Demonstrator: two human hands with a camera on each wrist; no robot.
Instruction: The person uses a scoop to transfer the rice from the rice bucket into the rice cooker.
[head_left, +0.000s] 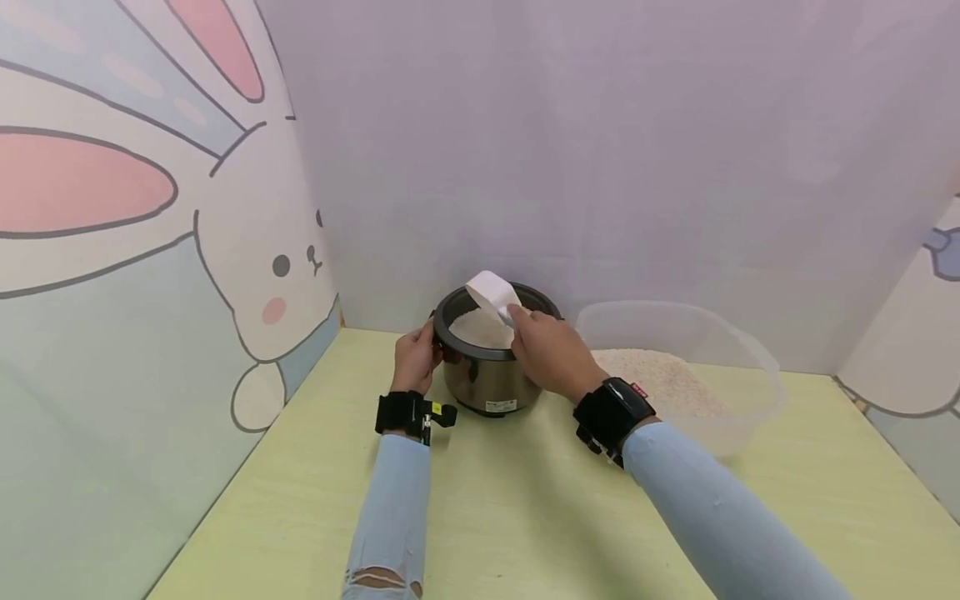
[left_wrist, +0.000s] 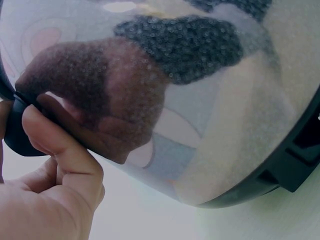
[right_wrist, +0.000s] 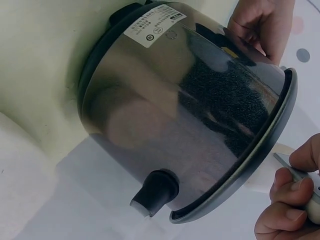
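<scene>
A shiny metallic rice cooker [head_left: 480, 385] with a black rim stands lidless on the table, with pale rice [head_left: 472, 332] inside. My left hand [head_left: 414, 360] grips its left side; in the left wrist view, the thumb and fingers hold the black side handle [left_wrist: 22, 132]. My right hand [head_left: 551, 350] holds a white scoop [head_left: 491, 292] by its handle, tilted above the cooker's opening. In the right wrist view, curled fingers [right_wrist: 295, 192] wrap that handle, while most of the scoop's cup is hidden behind the rim. The scoop's contents cannot be seen.
Right of the cooker sits a translucent plastic tub [head_left: 750, 350] holding a heap of pale rice [head_left: 652, 379]. Behind the yellow-green table [head_left: 480, 517] hangs a plain pale curtain [head_left: 600, 150]. A rabbit-patterned wall [head_left: 112, 375] borders the left side.
</scene>
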